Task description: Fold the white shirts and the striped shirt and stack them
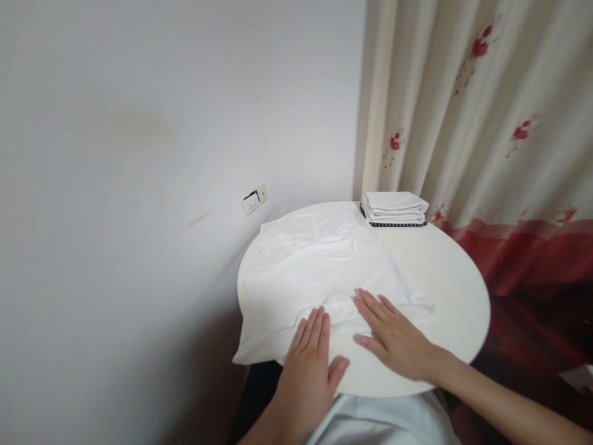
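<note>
Pressing one white cloth (315, 272), two hands, left (309, 364) and right (396, 340), both flat, fingers unclenched, one table (449, 278).

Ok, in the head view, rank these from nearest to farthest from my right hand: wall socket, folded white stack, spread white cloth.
From the right hand:
1. Spread white cloth: at the fingertips, extending left.
2. Folded white stack: at the table's far edge.
3. Wall socket: on the wall, beyond the table's far left side.
</note>
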Motion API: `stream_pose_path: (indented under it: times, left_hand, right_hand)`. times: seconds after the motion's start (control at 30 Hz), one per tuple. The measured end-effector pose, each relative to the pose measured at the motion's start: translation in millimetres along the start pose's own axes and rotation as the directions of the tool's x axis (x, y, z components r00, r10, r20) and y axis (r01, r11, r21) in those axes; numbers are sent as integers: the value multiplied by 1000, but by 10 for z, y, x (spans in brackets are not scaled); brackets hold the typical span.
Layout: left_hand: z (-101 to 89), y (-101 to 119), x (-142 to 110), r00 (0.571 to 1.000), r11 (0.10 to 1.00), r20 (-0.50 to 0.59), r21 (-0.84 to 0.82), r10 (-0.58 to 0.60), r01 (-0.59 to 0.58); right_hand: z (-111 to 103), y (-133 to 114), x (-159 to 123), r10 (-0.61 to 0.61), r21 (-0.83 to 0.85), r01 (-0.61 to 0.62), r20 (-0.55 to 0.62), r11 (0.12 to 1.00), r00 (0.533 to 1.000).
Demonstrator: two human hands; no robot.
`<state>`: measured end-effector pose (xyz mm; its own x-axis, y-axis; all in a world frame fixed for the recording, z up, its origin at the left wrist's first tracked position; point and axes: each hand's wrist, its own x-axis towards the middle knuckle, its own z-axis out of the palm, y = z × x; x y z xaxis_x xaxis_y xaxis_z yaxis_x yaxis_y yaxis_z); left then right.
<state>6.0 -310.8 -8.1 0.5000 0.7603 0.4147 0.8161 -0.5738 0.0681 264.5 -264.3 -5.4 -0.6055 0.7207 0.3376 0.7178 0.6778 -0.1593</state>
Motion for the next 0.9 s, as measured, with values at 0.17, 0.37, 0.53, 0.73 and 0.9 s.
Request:
stream_pose_path:
  times: [0.17,0.37,0.53,0.73,0.9]
  left_hand:
    - [-69,-180,-227,997,990,-8,115,-77,77]
    - [-154,-573,-645,988,949,-89,282,-124,144]
    - [-171,-967,-903,990,953,-117,282,-82,112]
    - [-253,-1264,-941,984,981,-144,181,101,-74]
    - [-190,-1417,-966,950,975,-228,110,212,-191]
  right_hand:
    - [-27,417,-355,142,-137,-152,-73,979,987]
    - [-124,744,-701,269,-166,-276,-64,947,961]
    - [-114,871,-748,238,-142,-240,-34,960,971]
    - [-271,1027,-675,51,-192,-68,-92,979,994]
    - [-428,1119,-636,-182,-217,167,-49,962,982]
